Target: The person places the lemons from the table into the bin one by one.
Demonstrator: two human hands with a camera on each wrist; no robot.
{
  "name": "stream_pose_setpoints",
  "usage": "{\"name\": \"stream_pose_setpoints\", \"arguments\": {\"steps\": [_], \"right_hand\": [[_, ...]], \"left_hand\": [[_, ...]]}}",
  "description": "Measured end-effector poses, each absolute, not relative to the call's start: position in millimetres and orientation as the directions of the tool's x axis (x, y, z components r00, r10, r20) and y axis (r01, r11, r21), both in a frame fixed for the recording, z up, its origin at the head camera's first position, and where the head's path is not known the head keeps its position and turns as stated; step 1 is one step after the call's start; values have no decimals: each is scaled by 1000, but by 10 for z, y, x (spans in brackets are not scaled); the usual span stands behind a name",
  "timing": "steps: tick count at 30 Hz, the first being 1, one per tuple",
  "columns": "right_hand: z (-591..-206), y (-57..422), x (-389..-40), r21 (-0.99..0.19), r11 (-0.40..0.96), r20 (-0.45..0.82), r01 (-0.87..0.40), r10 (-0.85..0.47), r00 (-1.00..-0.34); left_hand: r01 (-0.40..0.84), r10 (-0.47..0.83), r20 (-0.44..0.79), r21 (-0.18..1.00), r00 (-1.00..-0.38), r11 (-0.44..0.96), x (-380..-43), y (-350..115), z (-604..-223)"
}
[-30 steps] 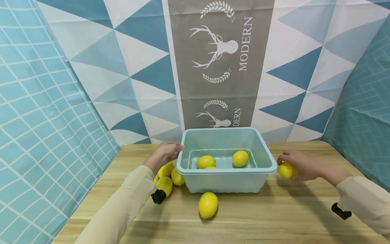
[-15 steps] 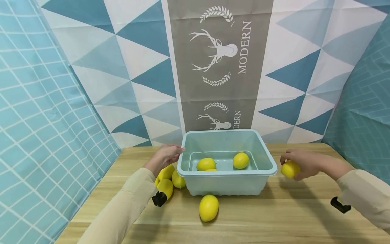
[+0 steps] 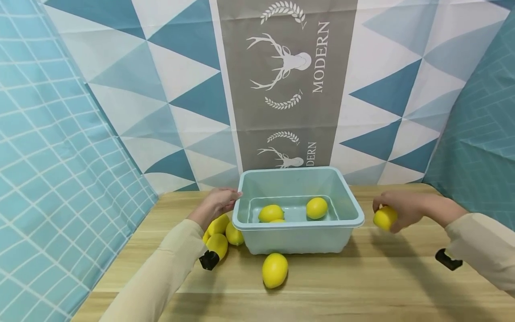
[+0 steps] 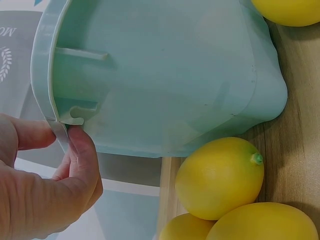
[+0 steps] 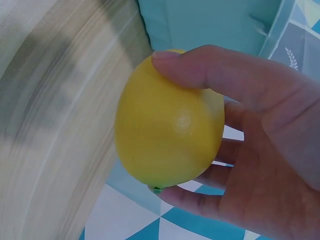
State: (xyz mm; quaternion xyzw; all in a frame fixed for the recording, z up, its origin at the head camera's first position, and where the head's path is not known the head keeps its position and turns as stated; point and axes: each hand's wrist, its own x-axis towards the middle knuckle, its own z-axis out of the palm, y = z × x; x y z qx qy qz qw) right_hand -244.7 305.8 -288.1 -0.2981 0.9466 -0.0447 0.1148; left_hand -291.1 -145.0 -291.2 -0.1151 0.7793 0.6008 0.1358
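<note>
My left hand (image 3: 219, 203) pinches the left rim of a pale blue plastic bin (image 3: 297, 239) between thumb and fingers; the left wrist view shows the thumb (image 4: 35, 134) on the outer lip. Off the bin's right side, my right hand (image 3: 404, 208) grips a lemon (image 5: 170, 122), thumb on one side and fingers round the other. Inside the bin lie a lemon (image 3: 317, 208) at the right and another lemon (image 3: 271, 213) at the left, with one more partly hidden by the front wall. A single lemon (image 3: 275, 270) rests on the table before the bin.
Several lemons (image 4: 220, 177) are bunched on the wooden table (image 3: 322, 290) at the bin's left side, partly under the left forearm. Behind the table hangs a patterned cloth (image 3: 293, 112) with deer heads. Blue cloths (image 3: 36, 156) flank both sides.
My right hand has shifted slightly to the right with the lemon, widening the gap to the bin. The left hand keeps its hold on the rim.
</note>
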Motion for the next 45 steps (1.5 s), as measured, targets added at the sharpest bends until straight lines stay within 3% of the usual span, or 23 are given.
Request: {"name": "stream_pose_setpoints", "arguments": {"steps": [9, 13, 25, 45], "right_hand": [[-2744, 3013, -2478, -137, 838, -244, -528, -545, -802], [-2691, 2999, -2503, -184, 837, -268, -516, -548, -793], [-2470, 2899, -2527, -131, 839, -210, -528, -544, -812], [-2144, 2710, -2560, -142, 838, -251, -527, -545, -800]], "left_hand": [[-339, -6, -348, 910, -938, 239, -2918, -1458, -2894], [-338, -5, -348, 907, -937, 252, -2912, -1460, -2894], [-345, -10, -355, 901, -935, 262, -2912, -1479, -2895], [-339, -14, -348, 903, -938, 264, -2914, -1479, -2912]]}}
